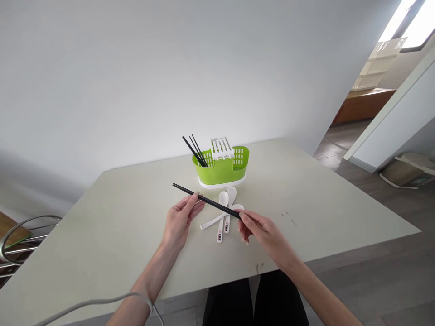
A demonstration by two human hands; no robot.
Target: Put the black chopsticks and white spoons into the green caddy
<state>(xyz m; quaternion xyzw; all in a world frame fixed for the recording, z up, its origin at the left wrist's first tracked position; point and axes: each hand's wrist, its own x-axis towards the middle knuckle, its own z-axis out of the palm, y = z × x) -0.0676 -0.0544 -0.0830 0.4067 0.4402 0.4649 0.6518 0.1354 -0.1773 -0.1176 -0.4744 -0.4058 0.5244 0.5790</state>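
Gripping black chopsticks [215,204] between thumb and fingers in the head view, the left hand [182,213] is at 9 o'clock from the white spoons [220,232]. The right hand [260,225], near 4 o'clock, pinches their other end. The chopsticks slant over the spoons, free tips toward 10 o'clock. At 12 o'clock on the counter [136,203] stands a green basket [221,173]; other chopsticks [193,151] lean in its 9 o'clock side.

Blown-out window [418,28] at upper right
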